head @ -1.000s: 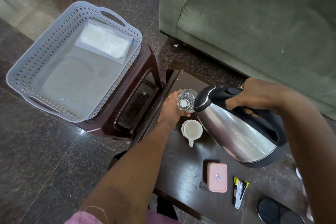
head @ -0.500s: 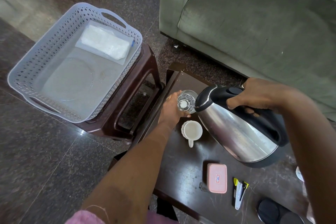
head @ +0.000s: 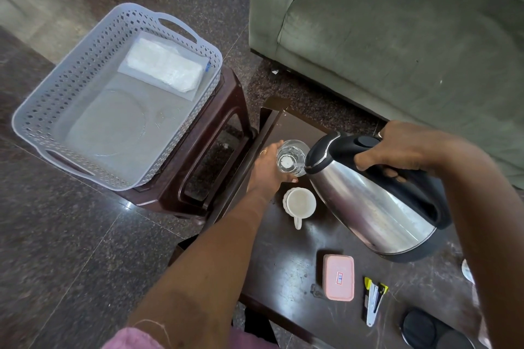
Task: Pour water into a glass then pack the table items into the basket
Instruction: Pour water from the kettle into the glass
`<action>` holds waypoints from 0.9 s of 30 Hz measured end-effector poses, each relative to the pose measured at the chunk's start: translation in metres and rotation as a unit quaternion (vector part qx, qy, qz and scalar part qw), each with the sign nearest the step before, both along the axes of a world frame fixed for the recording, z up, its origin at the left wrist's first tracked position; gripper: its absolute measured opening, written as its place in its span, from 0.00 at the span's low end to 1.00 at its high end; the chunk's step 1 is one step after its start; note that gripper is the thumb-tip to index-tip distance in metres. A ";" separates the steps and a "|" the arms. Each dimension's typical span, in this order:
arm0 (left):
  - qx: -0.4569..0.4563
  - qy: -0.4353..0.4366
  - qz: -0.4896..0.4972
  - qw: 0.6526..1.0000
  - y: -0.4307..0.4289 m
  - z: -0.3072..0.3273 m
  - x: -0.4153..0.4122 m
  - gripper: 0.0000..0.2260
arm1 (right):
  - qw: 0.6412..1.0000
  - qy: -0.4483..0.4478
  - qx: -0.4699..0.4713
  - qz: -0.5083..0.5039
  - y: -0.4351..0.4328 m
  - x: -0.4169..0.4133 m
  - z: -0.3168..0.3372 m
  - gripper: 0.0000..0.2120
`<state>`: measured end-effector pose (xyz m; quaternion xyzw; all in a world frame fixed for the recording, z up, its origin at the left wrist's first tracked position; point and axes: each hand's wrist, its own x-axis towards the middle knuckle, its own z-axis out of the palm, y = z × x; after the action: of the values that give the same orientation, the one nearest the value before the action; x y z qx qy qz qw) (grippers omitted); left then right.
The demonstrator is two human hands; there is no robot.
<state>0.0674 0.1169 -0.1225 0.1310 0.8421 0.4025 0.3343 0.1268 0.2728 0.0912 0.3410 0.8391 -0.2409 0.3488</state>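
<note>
I find no text, brand or number that I can read from this head view. The one label noted is a small white sticker [head: 339,280] at the middle of the lid of the pink box [head: 337,263], which lies on the table [head: 283,258]; it carries red and blue marks, but they are too small for me to make out as characters. A short blue mark [head: 208,66] shows at the right corner of the white packet [head: 164,65] in the basket [head: 37,122], and I cannot tell whether it is print or a tab.
</note>
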 end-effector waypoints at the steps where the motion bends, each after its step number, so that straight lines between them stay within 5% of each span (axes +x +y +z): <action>1: 0.000 -0.001 0.000 1.000 0.000 0.000 0.000 0.43 | 1.000 -0.001 -0.001 0.000 0.000 0.000 0.000 0.21; 27: 0.002 -0.003 0.006 1.000 -0.001 0.004 0.001 0.43 | 1.000 -0.014 0.000 0.006 0.001 0.000 -0.004 0.17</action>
<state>0.0679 0.1161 -0.1189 0.1257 0.8408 0.4068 0.3342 0.1267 0.2735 0.0867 0.3390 0.8363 -0.2341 0.3617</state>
